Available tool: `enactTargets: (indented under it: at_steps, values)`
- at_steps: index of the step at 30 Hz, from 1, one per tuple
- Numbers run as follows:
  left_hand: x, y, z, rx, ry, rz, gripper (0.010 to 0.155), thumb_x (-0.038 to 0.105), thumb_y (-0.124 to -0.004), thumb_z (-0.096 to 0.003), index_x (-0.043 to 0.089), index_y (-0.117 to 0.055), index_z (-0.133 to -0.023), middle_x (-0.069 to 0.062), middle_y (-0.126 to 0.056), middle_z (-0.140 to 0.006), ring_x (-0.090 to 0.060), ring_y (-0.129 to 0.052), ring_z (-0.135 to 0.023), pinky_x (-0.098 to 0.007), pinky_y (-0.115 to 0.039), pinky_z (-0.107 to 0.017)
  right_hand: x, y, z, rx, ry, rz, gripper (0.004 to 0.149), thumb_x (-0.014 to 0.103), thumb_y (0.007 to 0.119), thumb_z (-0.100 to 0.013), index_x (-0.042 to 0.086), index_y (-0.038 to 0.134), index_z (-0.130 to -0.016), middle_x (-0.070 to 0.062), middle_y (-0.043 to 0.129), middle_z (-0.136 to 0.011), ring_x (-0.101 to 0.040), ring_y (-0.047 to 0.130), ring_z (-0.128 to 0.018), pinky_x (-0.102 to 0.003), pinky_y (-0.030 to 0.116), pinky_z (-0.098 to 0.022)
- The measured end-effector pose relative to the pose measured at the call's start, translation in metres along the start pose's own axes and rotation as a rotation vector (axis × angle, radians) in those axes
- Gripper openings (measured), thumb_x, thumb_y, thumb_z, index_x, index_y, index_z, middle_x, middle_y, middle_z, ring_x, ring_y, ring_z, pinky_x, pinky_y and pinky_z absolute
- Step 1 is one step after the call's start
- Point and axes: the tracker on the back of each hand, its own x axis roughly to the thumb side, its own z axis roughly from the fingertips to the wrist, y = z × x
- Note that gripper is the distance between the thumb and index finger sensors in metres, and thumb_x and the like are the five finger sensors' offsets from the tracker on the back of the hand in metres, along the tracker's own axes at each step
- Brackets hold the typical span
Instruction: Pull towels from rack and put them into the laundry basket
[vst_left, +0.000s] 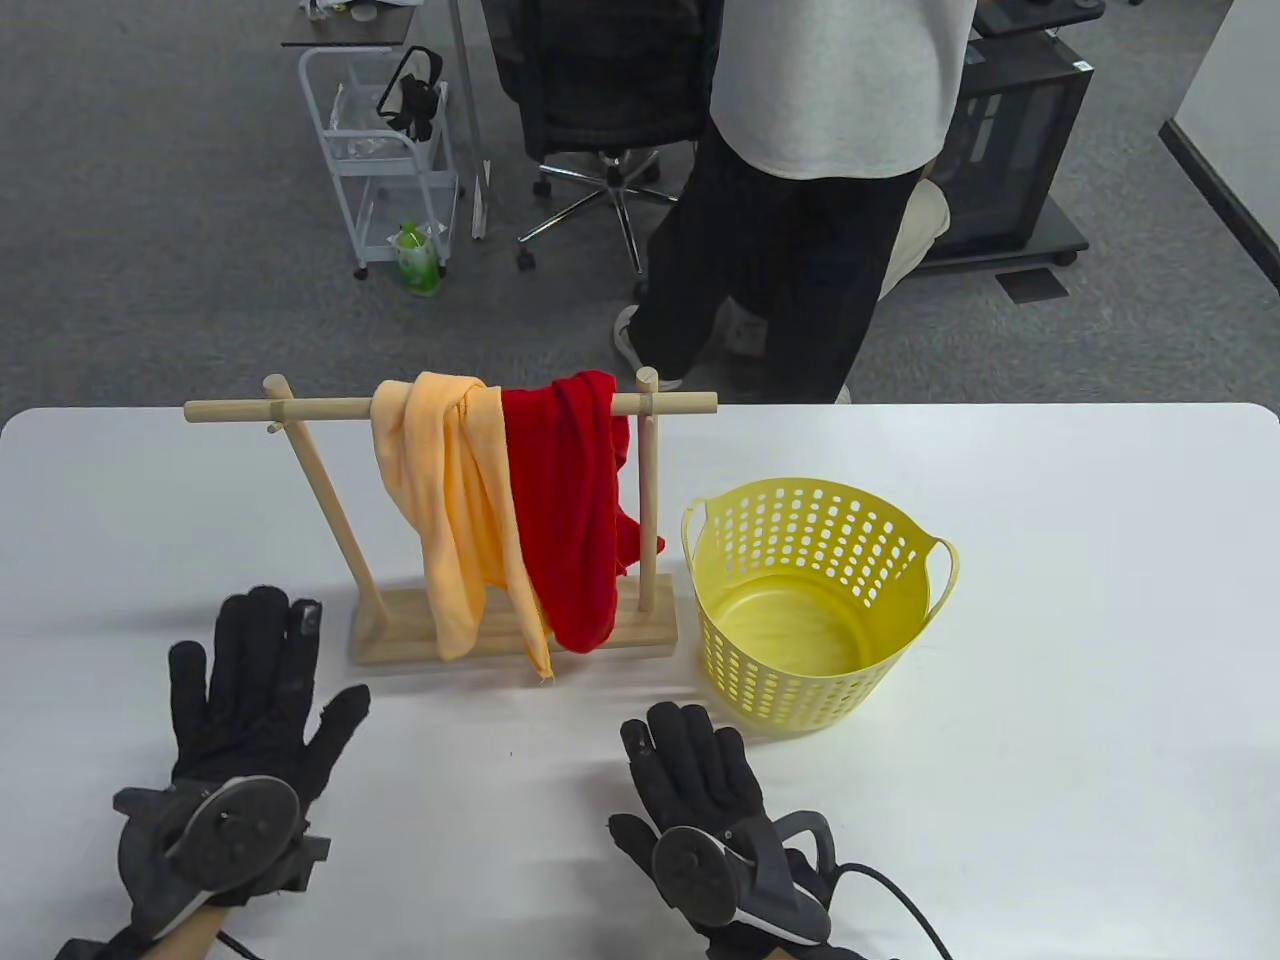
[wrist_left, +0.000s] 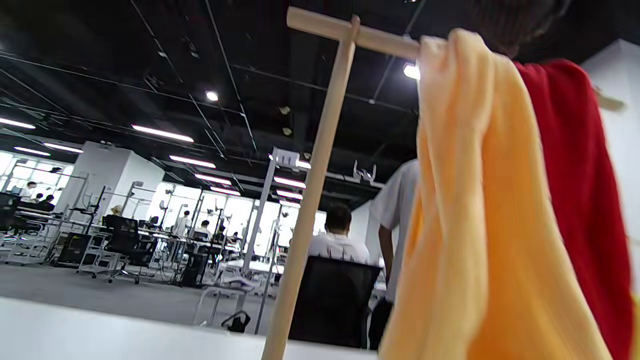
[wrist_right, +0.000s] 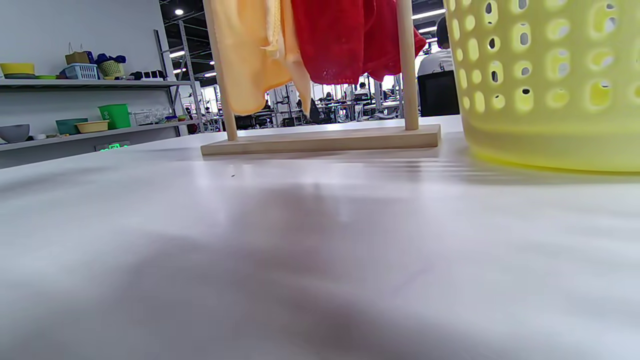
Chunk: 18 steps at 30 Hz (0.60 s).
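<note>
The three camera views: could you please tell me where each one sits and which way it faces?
Table view: above, looking down; left hand and right hand lie open.
Left wrist view: low, tilted up at the rack and orange towel; no fingers visible.
Right wrist view: at tabletop height, facing the basket; no fingers visible.
All views share the red towel.

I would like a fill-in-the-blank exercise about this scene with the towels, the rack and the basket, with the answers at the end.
1. The number of towels hanging on the wooden rack is ____.
2. The towel nearer to the yellow laundry basket has the colour ____.
3. The inside of the basket is ____.
4. The left hand and the right hand hold ____.

Missing words: two; red; empty; nothing
</note>
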Motion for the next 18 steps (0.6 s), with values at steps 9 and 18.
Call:
enactTargets:
  at_steps: [9, 18]
  values:
    - [0.011, 0.022, -0.092, 0.059, 0.083, 0.082, 0.074, 0.061, -0.061, -0.0618, 0.035, -0.032, -0.125, 0.009, -0.023, -0.135, -0.016, -0.021, -0.127, -0.045, -0.002, -0.092, -0.001, -0.002, 0.002, -0.016, 0.008, 0.016, 0.074, 0.055, 0.048, -0.061, 0.017, 0.029, -0.121, -0.013, 0.018, -0.123, -0.038, 0.025, -0.112, -0.051, 0.023, -0.083]
    - [0.018, 0.021, -0.145, -0.002, 0.192, 0.108, 0.072, 0.064, -0.055, -0.0606, 0.037, -0.038, -0.125, 0.011, -0.026, -0.136, -0.014, -0.020, -0.128, -0.045, 0.006, -0.091, -0.001, -0.003, 0.002, -0.011, 0.013, 0.017, 0.074, 0.055, 0.048, -0.061, 0.017, 0.029, -0.121, -0.013, 0.018, -0.123, -0.038, 0.025, -0.112, -0.051, 0.023, -0.083]
